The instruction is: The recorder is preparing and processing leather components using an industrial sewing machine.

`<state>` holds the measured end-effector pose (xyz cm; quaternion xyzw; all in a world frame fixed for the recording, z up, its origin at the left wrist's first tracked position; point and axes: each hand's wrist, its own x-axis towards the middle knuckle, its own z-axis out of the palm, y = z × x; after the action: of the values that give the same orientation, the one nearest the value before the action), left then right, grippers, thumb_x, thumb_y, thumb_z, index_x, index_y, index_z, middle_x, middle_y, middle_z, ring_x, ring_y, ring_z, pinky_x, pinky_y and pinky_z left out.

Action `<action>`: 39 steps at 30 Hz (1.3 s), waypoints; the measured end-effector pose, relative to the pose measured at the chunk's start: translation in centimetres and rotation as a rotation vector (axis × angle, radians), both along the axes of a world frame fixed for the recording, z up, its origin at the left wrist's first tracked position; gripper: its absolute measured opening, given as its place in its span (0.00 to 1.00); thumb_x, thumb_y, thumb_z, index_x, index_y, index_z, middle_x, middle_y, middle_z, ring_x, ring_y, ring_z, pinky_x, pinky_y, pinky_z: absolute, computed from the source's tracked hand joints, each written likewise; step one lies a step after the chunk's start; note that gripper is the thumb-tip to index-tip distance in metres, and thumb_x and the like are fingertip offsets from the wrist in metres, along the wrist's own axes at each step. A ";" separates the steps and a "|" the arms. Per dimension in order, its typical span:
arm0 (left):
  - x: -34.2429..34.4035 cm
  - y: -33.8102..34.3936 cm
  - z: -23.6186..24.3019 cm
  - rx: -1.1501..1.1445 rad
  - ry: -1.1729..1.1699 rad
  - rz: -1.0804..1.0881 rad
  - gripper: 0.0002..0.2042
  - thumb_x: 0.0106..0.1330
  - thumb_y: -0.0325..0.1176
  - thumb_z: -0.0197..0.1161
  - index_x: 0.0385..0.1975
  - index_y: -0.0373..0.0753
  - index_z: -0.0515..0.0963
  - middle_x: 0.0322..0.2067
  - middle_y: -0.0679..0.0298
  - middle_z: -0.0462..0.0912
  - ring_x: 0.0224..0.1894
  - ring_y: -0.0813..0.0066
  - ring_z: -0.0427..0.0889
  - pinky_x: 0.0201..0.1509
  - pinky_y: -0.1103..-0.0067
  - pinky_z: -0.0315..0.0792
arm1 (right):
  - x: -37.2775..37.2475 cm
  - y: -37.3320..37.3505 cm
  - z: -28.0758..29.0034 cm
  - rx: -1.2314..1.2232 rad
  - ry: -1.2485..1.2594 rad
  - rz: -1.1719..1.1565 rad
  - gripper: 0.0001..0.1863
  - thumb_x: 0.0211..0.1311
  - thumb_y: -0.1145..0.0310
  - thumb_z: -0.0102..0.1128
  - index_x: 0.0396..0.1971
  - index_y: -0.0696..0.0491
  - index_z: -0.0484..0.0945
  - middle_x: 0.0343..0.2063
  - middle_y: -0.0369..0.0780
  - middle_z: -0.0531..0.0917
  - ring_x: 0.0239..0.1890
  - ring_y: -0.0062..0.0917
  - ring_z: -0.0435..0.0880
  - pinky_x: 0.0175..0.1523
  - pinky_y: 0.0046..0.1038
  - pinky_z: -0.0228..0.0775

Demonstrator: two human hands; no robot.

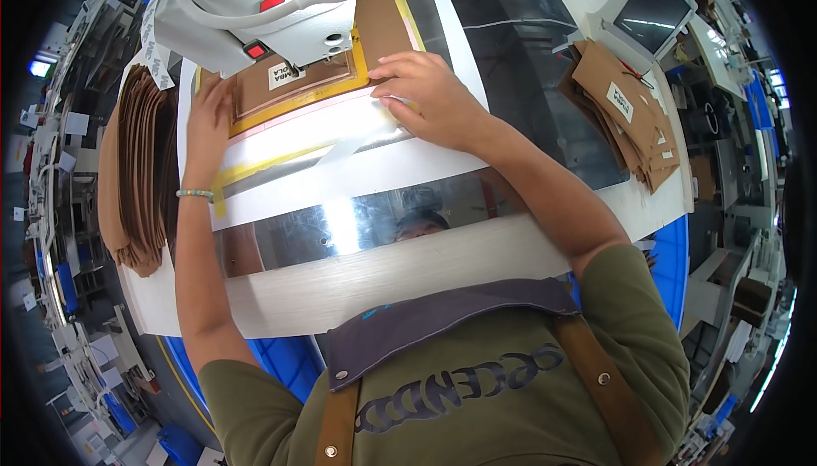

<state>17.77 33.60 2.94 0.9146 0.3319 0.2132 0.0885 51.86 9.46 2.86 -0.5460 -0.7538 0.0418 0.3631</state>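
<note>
A yellow-edged template (323, 91) lies on a white sheet under the white sewing machine head (247, 19). Inside it is a brown panel (328, 72) with a white label (287, 76), close to the needle area. My left hand (210, 117) rests along the template's left side, fingers stretched out, their tips partly hidden beside the machine. At the right end, my right hand (434, 102) lies with fingers apart, fingertips by the yellow border. Neither hand is wrapped round anything.
A thick stack of brown pieces (140, 168) stands at the left. More labelled brown pieces (625, 108) lie at the right, below a tilted control screen (654, 11). A shiny metal plate (366, 223) and the table's front edge (400, 283) are nearest my body.
</note>
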 end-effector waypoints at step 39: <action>10.7 -4.4 -3.4 0.041 -0.137 0.159 0.16 0.70 0.40 0.69 0.32 0.29 0.81 0.48 0.49 0.86 0.55 0.49 0.82 0.56 0.62 0.75 | 5.0 -5.0 4.0 -0.469 -0.113 0.232 0.09 0.63 0.67 0.72 0.39 0.54 0.84 0.41 0.39 0.83 0.50 0.36 0.81 0.57 0.38 0.73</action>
<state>28.46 29.21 -0.49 0.8703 0.3923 0.2882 0.0749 56.84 4.49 6.81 -0.5265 -0.8003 0.2263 0.1766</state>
